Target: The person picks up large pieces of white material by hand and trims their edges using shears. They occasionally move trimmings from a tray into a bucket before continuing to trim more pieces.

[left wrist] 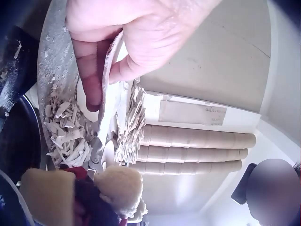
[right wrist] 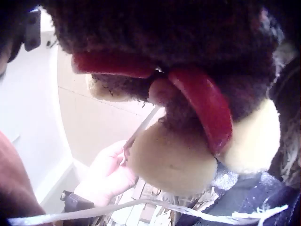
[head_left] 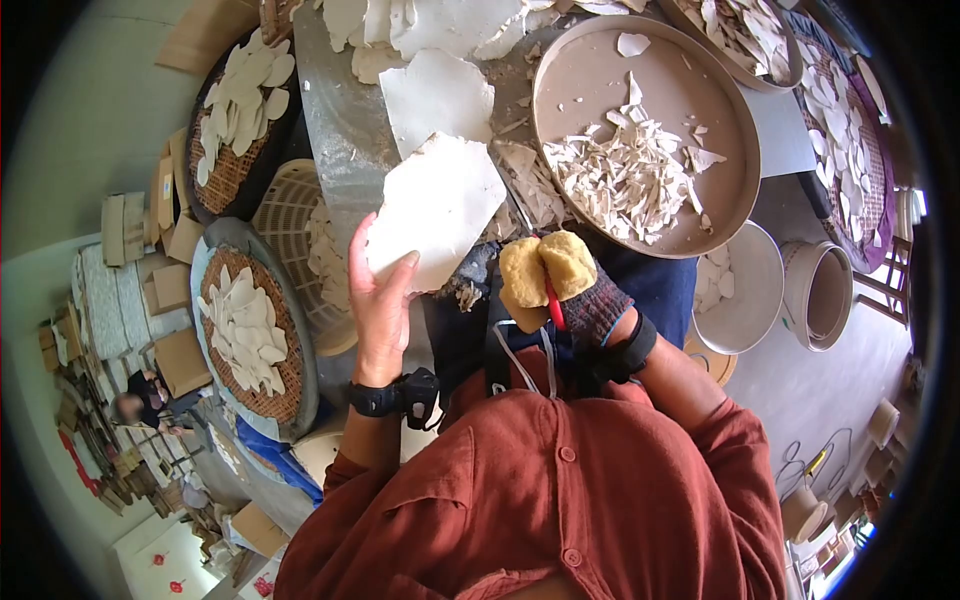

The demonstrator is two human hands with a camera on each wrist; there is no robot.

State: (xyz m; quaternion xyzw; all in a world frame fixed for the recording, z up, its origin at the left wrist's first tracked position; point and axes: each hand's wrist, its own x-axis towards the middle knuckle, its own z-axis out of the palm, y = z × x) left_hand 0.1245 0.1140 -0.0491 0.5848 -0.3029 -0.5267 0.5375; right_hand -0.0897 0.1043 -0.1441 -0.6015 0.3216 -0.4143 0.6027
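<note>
A thin white slab (head_left: 435,215) with irregular edges is pinched between the thumb and fingers of my left hand (head_left: 385,305). Seen edge-on in the left wrist view, the slab (left wrist: 109,92) has a rough rim. My right hand (head_left: 603,308) wears a dark knitted glove with yellow foam pads (head_left: 570,265) about the fingers. It grips red-handled scissors; their red handles (right wrist: 204,106) curve round the gloved fingers in the right wrist view. The metal of the scissors (left wrist: 96,159) shows just below the slab's lower edge, and the rest of the blades is hidden.
Beyond my hands, more white slabs (head_left: 435,95) lie on a metal table (head_left: 340,130). A round tray (head_left: 745,150) at the right bears white scraps (head_left: 625,180). Woven baskets of white pieces (head_left: 245,330) stand left, and white buckets (head_left: 820,300) right.
</note>
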